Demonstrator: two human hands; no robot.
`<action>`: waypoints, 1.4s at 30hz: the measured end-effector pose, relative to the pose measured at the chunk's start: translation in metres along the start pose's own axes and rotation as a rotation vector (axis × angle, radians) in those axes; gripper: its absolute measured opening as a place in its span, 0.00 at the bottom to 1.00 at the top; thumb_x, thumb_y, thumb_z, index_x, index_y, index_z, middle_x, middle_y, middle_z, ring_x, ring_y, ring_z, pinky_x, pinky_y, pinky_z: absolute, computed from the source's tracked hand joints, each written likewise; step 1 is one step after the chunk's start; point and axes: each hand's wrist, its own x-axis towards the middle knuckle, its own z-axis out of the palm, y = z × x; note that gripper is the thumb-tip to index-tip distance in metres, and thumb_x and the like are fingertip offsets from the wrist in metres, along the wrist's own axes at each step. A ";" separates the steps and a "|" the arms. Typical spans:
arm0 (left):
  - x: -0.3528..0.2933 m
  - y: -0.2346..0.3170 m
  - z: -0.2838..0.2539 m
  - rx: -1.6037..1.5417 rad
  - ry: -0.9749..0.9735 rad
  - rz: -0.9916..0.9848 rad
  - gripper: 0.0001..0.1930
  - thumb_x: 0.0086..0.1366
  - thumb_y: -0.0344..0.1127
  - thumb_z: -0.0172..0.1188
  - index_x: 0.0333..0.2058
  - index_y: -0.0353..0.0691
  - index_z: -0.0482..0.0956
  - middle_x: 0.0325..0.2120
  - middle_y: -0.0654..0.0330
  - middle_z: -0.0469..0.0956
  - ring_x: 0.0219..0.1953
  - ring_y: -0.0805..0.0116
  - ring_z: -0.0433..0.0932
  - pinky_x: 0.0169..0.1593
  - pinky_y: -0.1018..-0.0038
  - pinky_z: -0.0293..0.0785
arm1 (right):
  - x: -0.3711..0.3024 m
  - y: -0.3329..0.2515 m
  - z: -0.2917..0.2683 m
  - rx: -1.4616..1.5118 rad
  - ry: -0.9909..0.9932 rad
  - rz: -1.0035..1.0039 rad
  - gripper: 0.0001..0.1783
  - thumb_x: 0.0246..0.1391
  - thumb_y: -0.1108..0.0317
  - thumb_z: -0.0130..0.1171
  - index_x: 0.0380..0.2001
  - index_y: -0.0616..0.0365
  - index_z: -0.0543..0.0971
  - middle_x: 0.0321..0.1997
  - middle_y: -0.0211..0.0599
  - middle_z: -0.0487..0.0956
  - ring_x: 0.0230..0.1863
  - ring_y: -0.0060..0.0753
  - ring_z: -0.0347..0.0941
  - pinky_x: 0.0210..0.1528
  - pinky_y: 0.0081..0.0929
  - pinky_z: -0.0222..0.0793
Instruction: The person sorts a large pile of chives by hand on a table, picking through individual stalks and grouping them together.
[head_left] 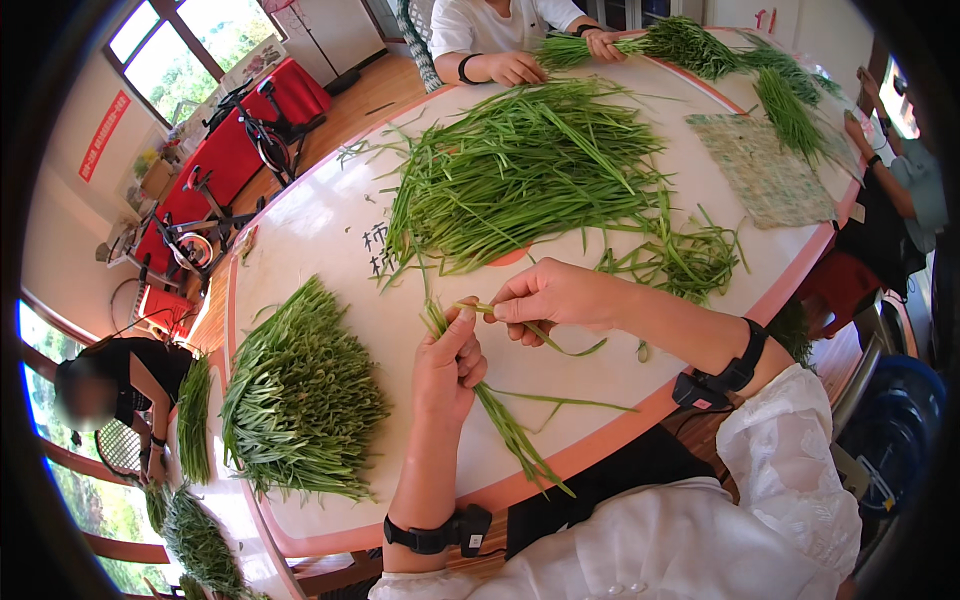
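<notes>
Upright over the near part of the table, my left hand (448, 368) is closed around a thin bunch of garlic chives (512, 430). The long ends of the bunch slant down to the right, toward the table's edge. My right hand (548, 302) pinches a yellowish-green chive leaf (568, 345) beside my left thumb, and its loose end curls below the fingers. Beyond both hands spreads a large loose heap of chives (520, 170). To the left lies a thick pile of chives (300, 400) with ends lined up. A small tangle of limp leaves (690, 258) rests right of my right hand.
The white table (310, 230) has a pink-orange border. Across it, a person's hands (515, 68) handle chives. Another person (125, 390) bends over chives at the left; one more sits at the right. A woven mat (765, 170) lies far right, a blue bin (893, 420) below it.
</notes>
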 end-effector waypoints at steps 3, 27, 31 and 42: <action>-0.005 0.004 0.003 -0.023 0.009 0.007 0.14 0.62 0.38 0.52 0.44 0.40 0.69 0.14 0.73 0.55 0.12 0.84 0.49 0.14 0.85 0.44 | -0.028 -0.017 -0.017 0.063 0.058 -0.100 0.13 0.57 0.65 0.50 0.37 0.65 0.74 0.24 0.31 0.74 0.22 0.20 0.69 0.24 0.17 0.64; 0.003 0.000 -0.003 -0.043 -0.006 -0.062 0.12 0.62 0.36 0.51 0.41 0.36 0.70 0.14 0.71 0.56 0.12 0.83 0.50 0.14 0.85 0.46 | -0.055 0.014 -0.071 -1.283 0.284 -0.120 0.10 0.41 0.66 0.58 0.30 0.57 0.78 0.30 0.35 0.75 0.36 0.37 0.69 0.41 0.30 0.65; -0.005 0.005 0.000 -0.057 -0.010 -0.089 0.11 0.62 0.35 0.50 0.40 0.36 0.70 0.13 0.72 0.55 0.12 0.83 0.50 0.14 0.84 0.46 | -0.087 -0.026 -0.059 -1.087 0.083 0.135 0.11 0.44 0.63 0.56 0.28 0.59 0.78 0.24 0.37 0.77 0.28 0.37 0.72 0.33 0.29 0.67; 0.000 0.003 -0.001 -0.048 -0.025 -0.098 0.11 0.62 0.36 0.51 0.40 0.36 0.70 0.12 0.71 0.55 0.12 0.82 0.50 0.14 0.83 0.46 | 0.023 -0.007 -0.064 -1.152 0.440 -0.195 0.14 0.45 0.57 0.56 0.25 0.59 0.79 0.19 0.37 0.76 0.21 0.33 0.72 0.26 0.28 0.65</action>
